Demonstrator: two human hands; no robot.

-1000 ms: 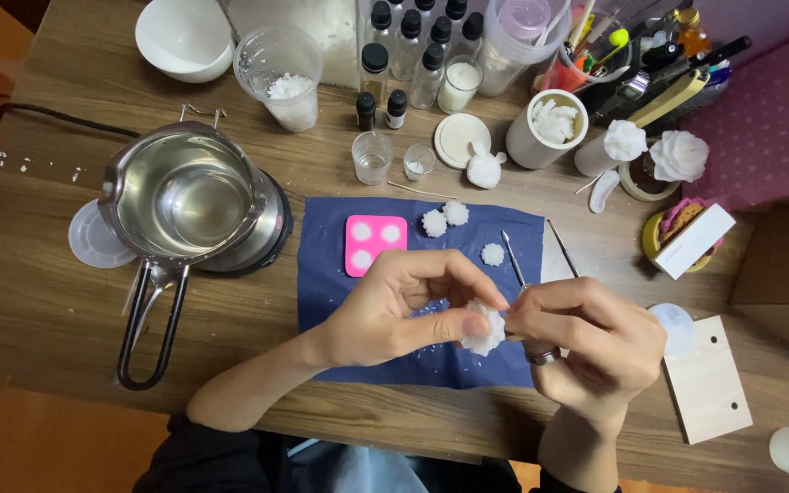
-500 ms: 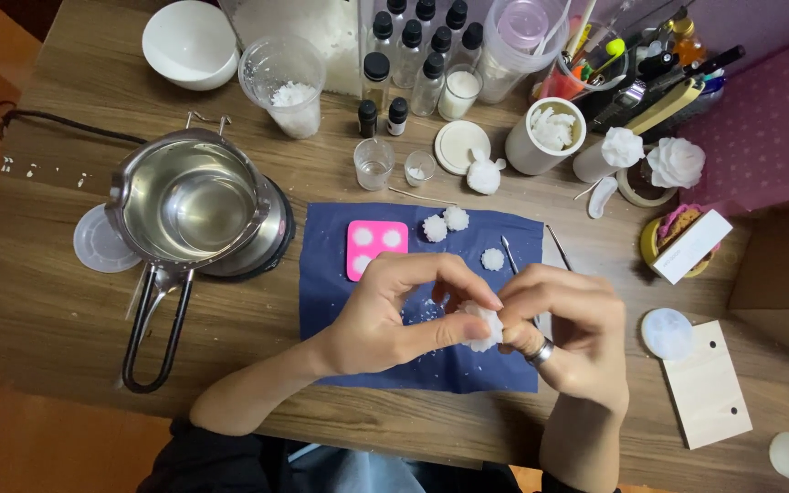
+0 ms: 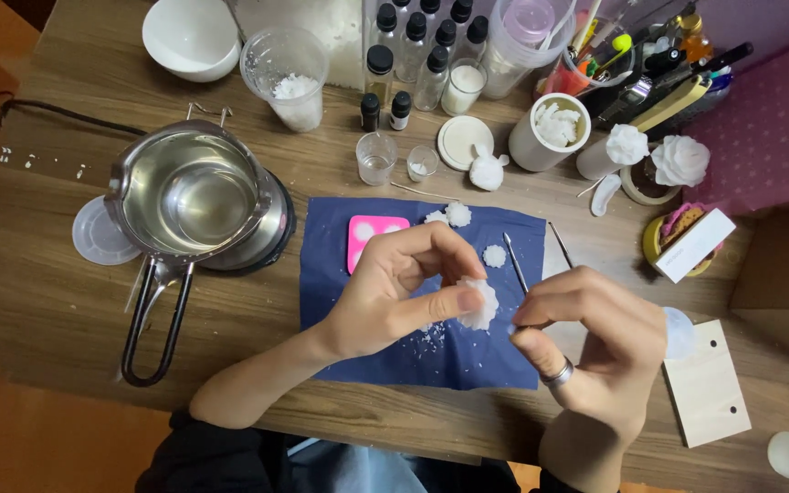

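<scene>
Over the blue cloth [image 3: 468, 356], left hand [image 3: 394, 297] pinches a white wax flower [image 3: 478, 304] between thumb and fingertips. Right hand [image 3: 591, 342], fingers curled tight, grips a thin metal pick [image 3: 515, 263] just beside it; pink mould [image 3: 372, 236] lies behind.

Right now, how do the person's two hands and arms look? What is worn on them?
Both hands are bare, with no gloves. The left hand carries no jewellery that I can see, and its forearm is uncovered up to a dark sleeve near the elbow. The right hand wears a plain silver-coloured ring on one finger. Its wrist is bare; any sleeve is out of view.
</scene>
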